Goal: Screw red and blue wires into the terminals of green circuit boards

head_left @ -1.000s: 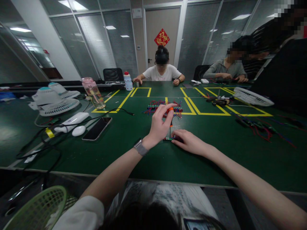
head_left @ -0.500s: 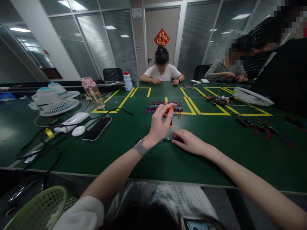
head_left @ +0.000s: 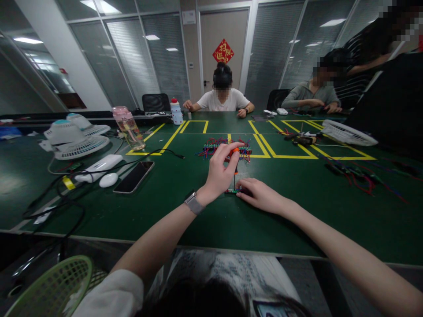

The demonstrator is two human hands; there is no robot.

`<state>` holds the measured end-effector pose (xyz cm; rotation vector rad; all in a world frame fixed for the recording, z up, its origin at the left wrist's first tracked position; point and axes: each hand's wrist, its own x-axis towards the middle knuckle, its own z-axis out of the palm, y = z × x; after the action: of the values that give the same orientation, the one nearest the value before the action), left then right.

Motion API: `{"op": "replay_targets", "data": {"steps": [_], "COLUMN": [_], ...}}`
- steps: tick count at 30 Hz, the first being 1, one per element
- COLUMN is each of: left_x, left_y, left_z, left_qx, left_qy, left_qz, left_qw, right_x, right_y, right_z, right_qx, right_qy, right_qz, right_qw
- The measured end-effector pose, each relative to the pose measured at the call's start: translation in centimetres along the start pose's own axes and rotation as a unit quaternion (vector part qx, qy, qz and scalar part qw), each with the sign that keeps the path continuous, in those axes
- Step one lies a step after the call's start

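left hand [head_left: 218, 174]: grip still clamped on screwdriver [head_left: 235, 152] | right hand [head_left: 261, 196]: unmoved on board [head_left: 231, 191], grip cannot tell

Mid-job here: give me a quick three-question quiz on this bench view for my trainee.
1. True or false: the left hand holds the orange-handled screwdriver upright, with its tip down at the small green circuit board.
2. Multiple choice: the right hand is A) lifted clear of the green table, B) lying on the table with fingertips at the board, C) wrapped round the screwdriver.
3. Fill in: the pile of red and blue wired parts lies ___ the hands, toward the table's far side.

Key: 1 true; 2 B; 3 beyond.
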<state>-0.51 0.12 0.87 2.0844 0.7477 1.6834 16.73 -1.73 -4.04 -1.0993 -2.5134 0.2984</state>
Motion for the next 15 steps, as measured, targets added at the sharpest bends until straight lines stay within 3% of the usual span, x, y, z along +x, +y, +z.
{"op": "replay_targets", "data": {"steps": [15], "left_x": [0.01], "left_y": [-0.04], "left_z": [0.08], "left_qx": [0.003], "left_qy": [0.006], "left_qz": [0.002], "left_qw": [1.0], "right_x": [0.02], "right_y": [-0.19], "right_z": [-0.01], "right_qx": [-0.005], "right_qy": [-0.001], "right_qz": [0.003], "right_qw": [1.0]}}
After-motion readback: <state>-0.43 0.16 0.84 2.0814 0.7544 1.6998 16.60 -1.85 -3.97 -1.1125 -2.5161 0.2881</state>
